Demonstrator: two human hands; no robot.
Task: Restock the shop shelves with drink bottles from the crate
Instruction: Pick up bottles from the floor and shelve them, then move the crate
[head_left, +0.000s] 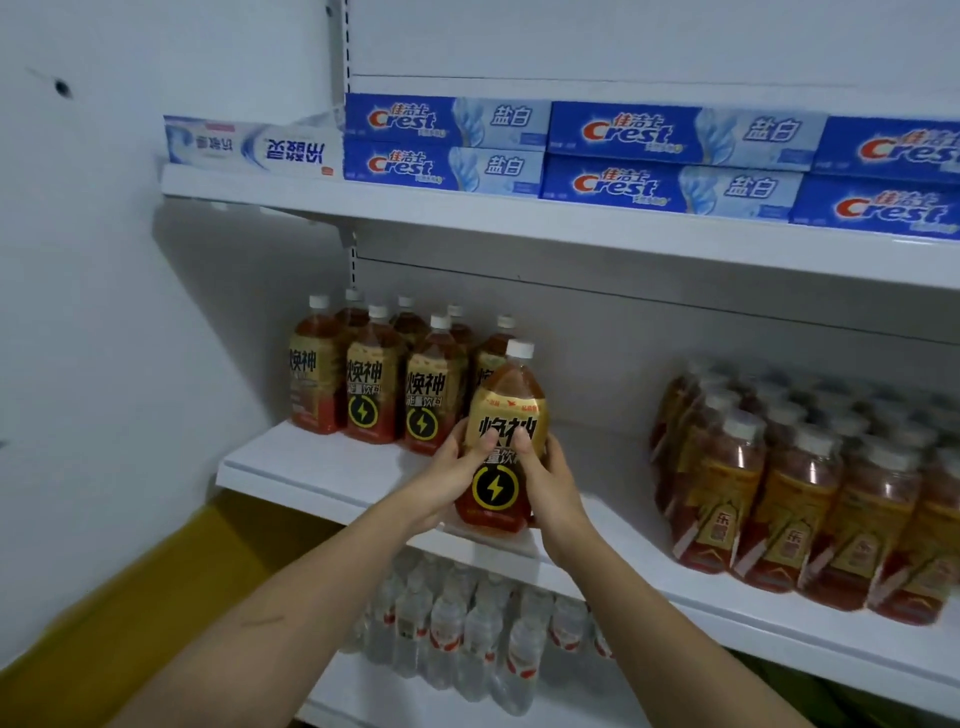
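An amber energy-drink bottle (506, 415) with a white cap and a gold label stands upright at the front of the middle shelf (332, 480). My left hand (452, 480) grips its left side and my right hand (553, 486) grips its right side, both thumbs across the label. Just behind and to the left, several identical bottles (374, 384) stand in rows at the back of the same shelf. No crate is in view.
Shrink-wrapped packs of amber bottles (810, 499) fill the right of the middle shelf. Crest toothpaste boxes (670, 156) are stacked on the upper shelf. Clear water bottles (467, 634) stand on the shelf below. A white wall (104, 312) closes the left side.
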